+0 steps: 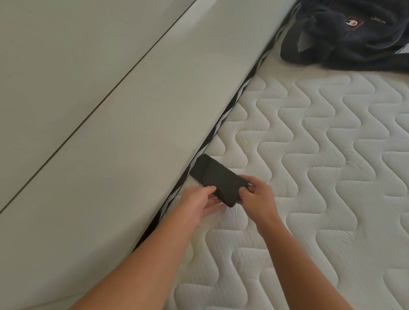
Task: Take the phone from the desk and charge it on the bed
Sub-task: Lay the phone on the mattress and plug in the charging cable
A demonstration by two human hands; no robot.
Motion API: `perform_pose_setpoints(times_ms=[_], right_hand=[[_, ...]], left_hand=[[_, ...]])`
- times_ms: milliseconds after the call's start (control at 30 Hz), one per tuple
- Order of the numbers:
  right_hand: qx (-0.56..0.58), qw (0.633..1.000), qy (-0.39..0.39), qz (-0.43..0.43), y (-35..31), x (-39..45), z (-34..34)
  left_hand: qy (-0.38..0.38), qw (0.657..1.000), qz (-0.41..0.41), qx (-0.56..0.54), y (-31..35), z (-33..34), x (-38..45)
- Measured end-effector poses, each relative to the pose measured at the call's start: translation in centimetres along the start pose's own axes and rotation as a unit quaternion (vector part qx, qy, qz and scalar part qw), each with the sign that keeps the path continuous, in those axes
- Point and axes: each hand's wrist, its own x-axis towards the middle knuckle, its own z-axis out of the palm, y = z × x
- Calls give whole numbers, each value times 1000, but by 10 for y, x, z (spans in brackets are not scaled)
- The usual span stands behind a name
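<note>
A black phone (215, 177) lies slanted on the white quilted mattress (326, 159), its far end close to the striped mattress edge by the wall. My left hand (198, 204) grips the phone's near end from the left, thumb on top. My right hand (257, 198) pinches the same near end from the right. Something small may be between my right fingers at the phone's end, but I cannot tell. No charging cable shows clearly.
A pale wall panel (96, 104) runs diagonally along the left of the bed. A black-and-white striped mattress border (225, 114) sits against it. A dark navy garment (356, 32) lies crumpled at the far right of the mattress.
</note>
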Motion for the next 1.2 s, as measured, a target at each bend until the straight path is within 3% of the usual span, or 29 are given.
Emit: perform_pose_setpoints(times_ms=[167, 433, 667, 1100, 1200], right_hand=[[-12, 1000, -8, 0, 3, 13, 2], [1, 993, 117, 24, 11, 26, 6], [5, 996, 90, 8, 9, 23, 11], [57, 997, 59, -15, 9, -10, 9], [76, 996, 44, -25, 8, -23, 9]], left_hand=[[37, 999, 5, -20, 3, -7, 10], [40, 998, -8, -41, 5, -12, 21], [60, 997, 12, -53, 2, -13, 27], [119, 990, 67, 30, -8, -24, 9], [159, 956, 153, 194, -21, -31, 1]])
